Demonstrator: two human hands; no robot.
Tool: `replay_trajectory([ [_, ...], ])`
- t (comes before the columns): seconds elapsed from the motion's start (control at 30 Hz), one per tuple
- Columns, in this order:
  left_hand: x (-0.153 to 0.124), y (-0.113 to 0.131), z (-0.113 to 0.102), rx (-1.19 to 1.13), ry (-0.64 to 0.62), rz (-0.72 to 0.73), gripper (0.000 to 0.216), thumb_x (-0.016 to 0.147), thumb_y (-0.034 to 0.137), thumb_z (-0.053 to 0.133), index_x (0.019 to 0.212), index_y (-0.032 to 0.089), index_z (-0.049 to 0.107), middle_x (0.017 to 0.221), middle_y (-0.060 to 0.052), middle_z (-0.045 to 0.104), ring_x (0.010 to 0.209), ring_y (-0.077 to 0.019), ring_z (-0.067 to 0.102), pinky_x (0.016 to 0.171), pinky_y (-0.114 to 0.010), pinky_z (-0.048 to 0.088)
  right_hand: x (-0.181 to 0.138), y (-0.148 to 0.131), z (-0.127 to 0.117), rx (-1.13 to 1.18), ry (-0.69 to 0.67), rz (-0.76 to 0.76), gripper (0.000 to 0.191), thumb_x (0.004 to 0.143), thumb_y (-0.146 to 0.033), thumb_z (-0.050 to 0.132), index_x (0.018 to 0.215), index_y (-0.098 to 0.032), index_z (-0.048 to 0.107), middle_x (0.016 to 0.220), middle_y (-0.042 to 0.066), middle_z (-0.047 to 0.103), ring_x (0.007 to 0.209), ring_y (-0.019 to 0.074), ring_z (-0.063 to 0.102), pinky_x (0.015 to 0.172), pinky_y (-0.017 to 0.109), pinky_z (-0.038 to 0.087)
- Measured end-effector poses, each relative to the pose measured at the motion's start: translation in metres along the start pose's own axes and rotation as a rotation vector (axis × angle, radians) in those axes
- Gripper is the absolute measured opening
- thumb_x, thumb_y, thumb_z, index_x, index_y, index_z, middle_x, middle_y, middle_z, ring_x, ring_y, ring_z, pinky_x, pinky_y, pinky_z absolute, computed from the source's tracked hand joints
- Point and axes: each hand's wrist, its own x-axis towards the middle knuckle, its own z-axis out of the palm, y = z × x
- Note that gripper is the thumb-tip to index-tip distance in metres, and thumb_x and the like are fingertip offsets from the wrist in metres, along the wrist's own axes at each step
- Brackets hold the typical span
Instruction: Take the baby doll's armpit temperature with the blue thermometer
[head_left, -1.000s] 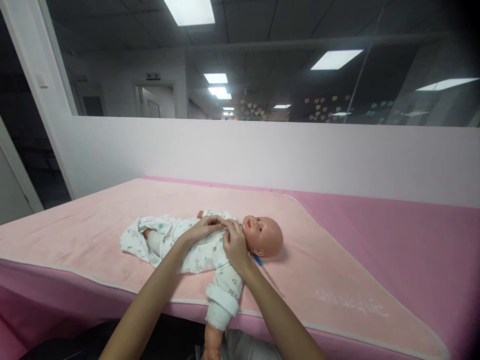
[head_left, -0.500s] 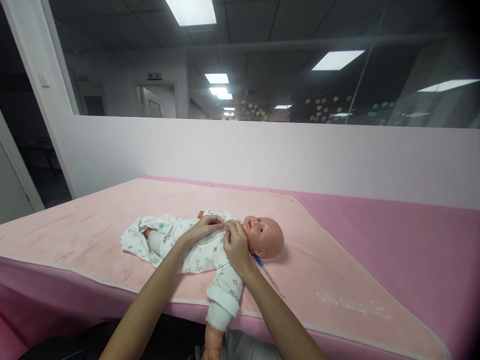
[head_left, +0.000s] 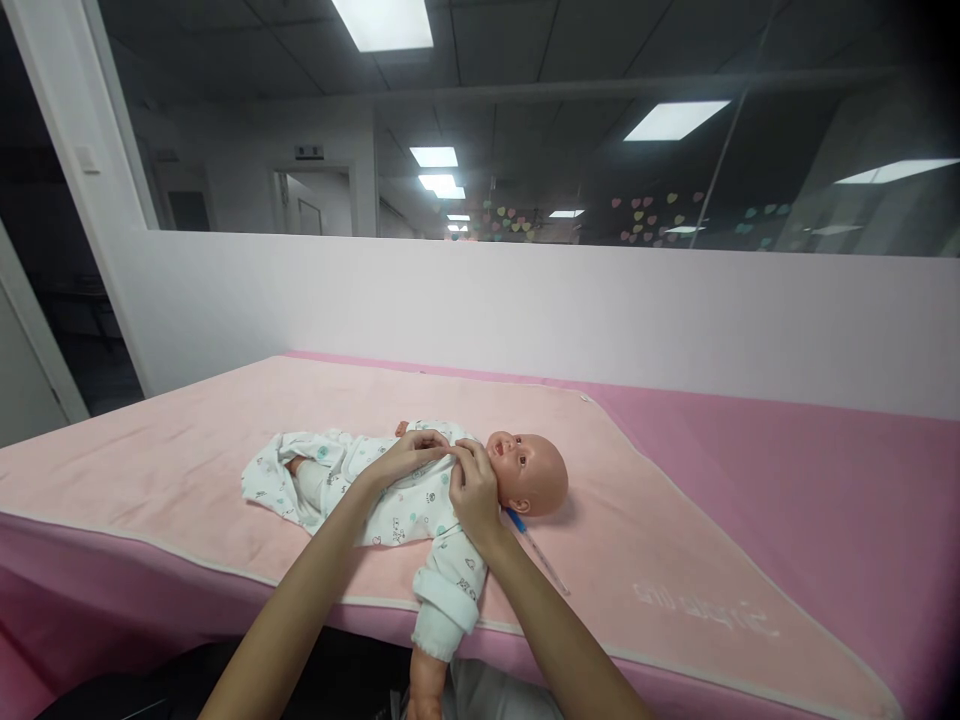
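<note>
A baby doll (head_left: 531, 474) lies on its back, head to the right, in a white printed romper (head_left: 397, 518). At the chest near the collar, my left hand (head_left: 411, 457) pinches the romper's cloth with bent fingers. My right hand (head_left: 474, 492) meets it there, its fingertips closed on the same edge just below the doll's chin. What exactly sits between the fingertips is too small to make out. One doll arm (head_left: 427, 682), its sleeve cuff rolled, hangs over the table's near edge. Beside my right wrist lies a thin clear thermometer-like stick (head_left: 546, 563) with a blue end.
A peach blanket (head_left: 187, 440) with a pale border covers much of the pink table (head_left: 847, 490). Behind it stands a white half wall (head_left: 525, 310) with a large window (head_left: 525, 130) above. A dark doorway (head_left: 67, 300) is at the left.
My right hand has shifted very slightly to the right, and its fingers have moved a little at the collar. The left hand and the doll look the same.
</note>
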Motion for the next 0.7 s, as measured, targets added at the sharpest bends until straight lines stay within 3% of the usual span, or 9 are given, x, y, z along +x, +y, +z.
replay_trajectory([
  [0.47, -0.001, 0.002, 0.000, -0.071, -0.006, -0.012, 0.023, 0.073, 0.034, 0.059, 0.082, 0.014, 0.061, 0.080, -0.003, 0.059, 0.078, -0.0158, 0.053, 0.074, -0.028, 0.039, 0.001, -0.003, -0.003, -0.050, -0.043, -0.047, 0.033, 0.078, -0.005, 0.034, 0.100, -0.017, 0.056, 0.100, 0.010, 0.055, 0.093, 0.0195, 0.051, 0.082, 0.036, 0.045],
  [0.6, 0.003, -0.007, -0.002, -0.281, 0.122, -0.074, 0.023, 0.072, 0.035, 0.059, 0.075, 0.013, 0.058, 0.073, -0.002, 0.056, 0.072, -0.0130, 0.052, 0.070, -0.024, 0.040, 0.004, -0.012, -0.004, -0.130, -0.178, -0.270, 0.024, 0.079, -0.011, 0.041, 0.094, -0.018, 0.058, 0.103, 0.010, 0.058, 0.097, 0.0215, 0.050, 0.085, 0.040, 0.041],
  [0.7, 0.006, -0.014, -0.008, -0.488, 0.253, -0.120, 0.023, 0.071, 0.035, 0.060, 0.073, 0.012, 0.056, 0.068, -0.001, 0.053, 0.066, -0.0109, 0.052, 0.067, -0.023, 0.041, 0.005, -0.019, -0.001, -0.146, -0.262, -0.319, 0.020, 0.081, -0.018, 0.045, 0.097, -0.017, 0.057, 0.109, 0.010, 0.056, 0.105, 0.0225, 0.047, 0.091, 0.042, 0.036],
])
